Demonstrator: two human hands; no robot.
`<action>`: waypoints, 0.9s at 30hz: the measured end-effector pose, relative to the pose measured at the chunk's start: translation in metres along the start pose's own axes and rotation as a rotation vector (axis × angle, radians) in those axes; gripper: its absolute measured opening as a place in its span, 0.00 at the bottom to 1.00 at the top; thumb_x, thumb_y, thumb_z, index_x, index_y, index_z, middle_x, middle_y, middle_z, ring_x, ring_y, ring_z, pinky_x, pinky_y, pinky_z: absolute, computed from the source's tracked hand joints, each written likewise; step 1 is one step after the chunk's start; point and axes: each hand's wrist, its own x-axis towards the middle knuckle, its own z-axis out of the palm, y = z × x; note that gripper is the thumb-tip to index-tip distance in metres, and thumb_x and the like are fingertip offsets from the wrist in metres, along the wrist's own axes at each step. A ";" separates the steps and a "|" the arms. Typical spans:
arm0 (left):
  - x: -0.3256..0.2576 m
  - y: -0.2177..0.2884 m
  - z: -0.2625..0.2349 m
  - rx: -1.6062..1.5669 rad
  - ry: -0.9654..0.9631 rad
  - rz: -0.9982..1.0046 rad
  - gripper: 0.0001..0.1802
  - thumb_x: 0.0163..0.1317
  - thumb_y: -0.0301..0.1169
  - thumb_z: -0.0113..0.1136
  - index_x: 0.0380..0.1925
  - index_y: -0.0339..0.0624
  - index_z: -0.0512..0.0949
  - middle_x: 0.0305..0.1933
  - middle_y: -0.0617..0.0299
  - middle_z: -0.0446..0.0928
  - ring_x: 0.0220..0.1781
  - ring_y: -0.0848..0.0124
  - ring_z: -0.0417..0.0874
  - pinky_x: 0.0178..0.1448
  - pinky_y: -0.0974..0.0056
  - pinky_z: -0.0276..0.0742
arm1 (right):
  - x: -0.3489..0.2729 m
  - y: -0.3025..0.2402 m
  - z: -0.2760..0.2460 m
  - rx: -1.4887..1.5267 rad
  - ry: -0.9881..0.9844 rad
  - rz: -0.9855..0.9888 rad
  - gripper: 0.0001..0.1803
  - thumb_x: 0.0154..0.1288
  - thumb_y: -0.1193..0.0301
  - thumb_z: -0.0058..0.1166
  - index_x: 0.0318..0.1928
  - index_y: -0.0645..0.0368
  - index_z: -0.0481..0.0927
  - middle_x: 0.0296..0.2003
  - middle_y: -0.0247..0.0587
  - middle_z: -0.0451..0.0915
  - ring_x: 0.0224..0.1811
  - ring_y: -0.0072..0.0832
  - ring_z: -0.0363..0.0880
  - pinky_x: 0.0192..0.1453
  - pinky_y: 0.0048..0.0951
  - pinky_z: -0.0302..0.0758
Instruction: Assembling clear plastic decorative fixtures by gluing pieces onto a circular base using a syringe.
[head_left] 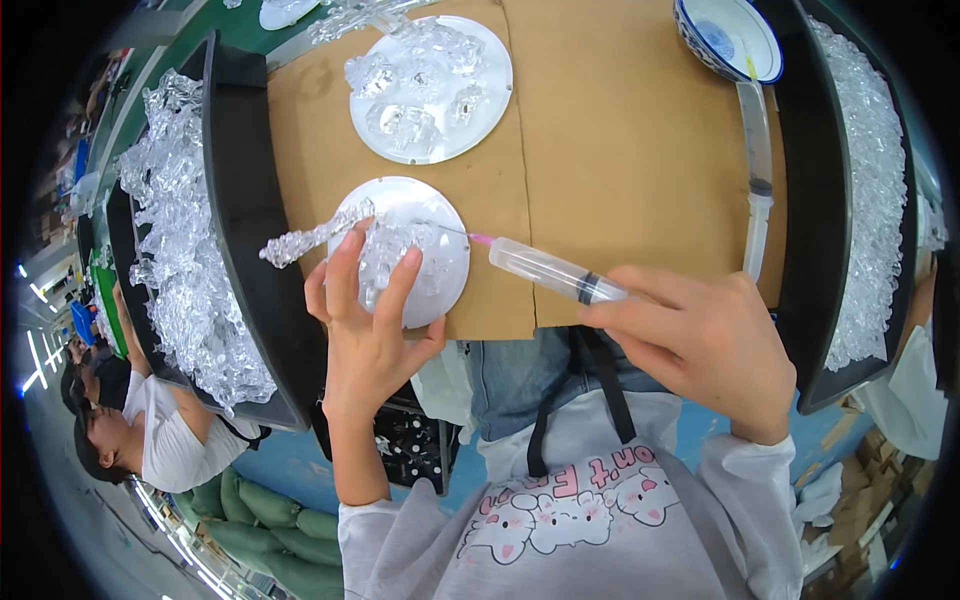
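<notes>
My right hand (pixel 690 335) grips a clear syringe (pixel 545 268) near its rear end, the fingers and thumb closed around it. The syringe has a pink needle hub (pixel 481 239), and its thin needle reaches left over a round white plate (pixel 452 280). On this plate lie clear faceted plastic pieces (pixel 390 250). A clear textured stem (pixel 300 243) sticks out past the plate's left rim. My left hand (pixel 365 335) is over the plate with its fingers spread. Its index fingertip touches the inner end of the stem, and the other fingertips are close around the clear pieces.
Beyond stands another white plate (pixel 490 105) with clear pieces. Black bins of clear parts flank the cardboard (pixel 620 150): left bin (pixel 240 180), right bin (pixel 812 230). A second syringe (pixel 757 190) leads up to a blue-patterned bowl (pixel 690 45). Another person (pixel 165 430) sits at left.
</notes>
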 end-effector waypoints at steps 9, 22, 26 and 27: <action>-0.017 -0.018 -0.008 0.088 -0.048 0.074 0.39 0.33 0.34 0.75 0.53 0.63 0.74 0.68 0.47 0.53 0.67 0.53 0.66 0.67 0.46 0.52 | 0.015 0.004 -0.008 -0.187 -0.010 -0.063 0.12 0.46 0.74 0.64 0.34 0.46 0.83 0.36 0.30 0.82 0.24 0.24 0.79 0.21 0.22 0.73; -0.024 -0.016 -0.015 0.082 -0.154 -0.011 0.45 0.39 0.31 0.77 0.59 0.68 0.65 0.70 0.56 0.43 0.64 0.37 0.68 0.69 0.40 0.60 | 0.039 0.025 -0.029 -0.051 -0.108 -0.108 0.12 0.34 0.76 0.62 0.26 0.51 0.83 0.35 0.38 0.82 0.21 0.25 0.79 0.18 0.20 0.71; -0.033 -0.021 -0.014 -0.057 -0.190 -0.133 0.44 0.38 0.33 0.77 0.58 0.72 0.65 0.70 0.58 0.43 0.59 0.38 0.74 0.75 0.42 0.44 | 0.045 0.025 -0.029 -0.038 -0.124 -0.138 0.11 0.34 0.75 0.63 0.26 0.51 0.83 0.35 0.40 0.83 0.18 0.25 0.78 0.17 0.20 0.70; -0.032 -0.021 -0.014 -0.055 -0.192 -0.133 0.44 0.38 0.33 0.77 0.58 0.72 0.65 0.70 0.58 0.43 0.59 0.38 0.74 0.75 0.42 0.44 | 0.046 0.026 -0.029 -0.044 -0.124 -0.141 0.11 0.33 0.75 0.63 0.26 0.51 0.83 0.36 0.40 0.83 0.17 0.25 0.77 0.17 0.20 0.70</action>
